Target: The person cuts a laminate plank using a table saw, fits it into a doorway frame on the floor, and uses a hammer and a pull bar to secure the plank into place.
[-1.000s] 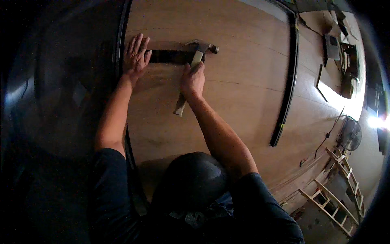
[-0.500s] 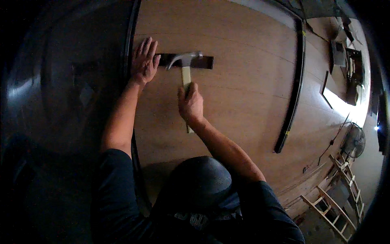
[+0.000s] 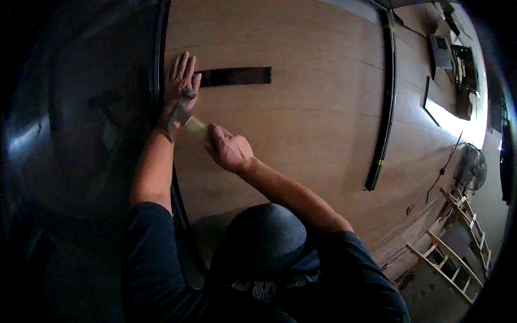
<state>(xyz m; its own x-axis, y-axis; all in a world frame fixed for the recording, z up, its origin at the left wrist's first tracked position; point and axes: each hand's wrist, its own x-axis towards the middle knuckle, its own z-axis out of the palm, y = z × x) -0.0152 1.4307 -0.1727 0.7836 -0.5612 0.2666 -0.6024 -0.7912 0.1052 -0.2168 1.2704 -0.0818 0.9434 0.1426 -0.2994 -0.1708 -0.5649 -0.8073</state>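
Note:
My left hand [image 3: 179, 86] lies flat with its fingers stretched out, at the left edge of a large brown wooden panel [image 3: 307, 156]. Beside its thumb, a short dark rectangular strip [image 3: 237, 76] runs rightward across the panel. My right hand [image 3: 231, 152] is wrapped round the pale handle of a claw hammer [image 3: 197, 128]. The hammer's metal head is smeared by motion and overlaps my left wrist in view; whether it touches cannot be told. A black edging [image 3: 159, 54] borders the panel beside my left hand.
A long black bar [image 3: 389, 107] with yellow bits lies along the panel's right side. Farther right are a fan [image 3: 472, 168], a wooden ladder [image 3: 449, 264], a thin cable [image 3: 442, 172] and several leaning boards. A dark glossy surface [image 3: 70, 134] fills the left side.
The hammer has swung from over the dark strip leftward and down toward my left wrist, my right hand moving with it. My left hand stays flat by the strip. The whole view has shifted slightly.

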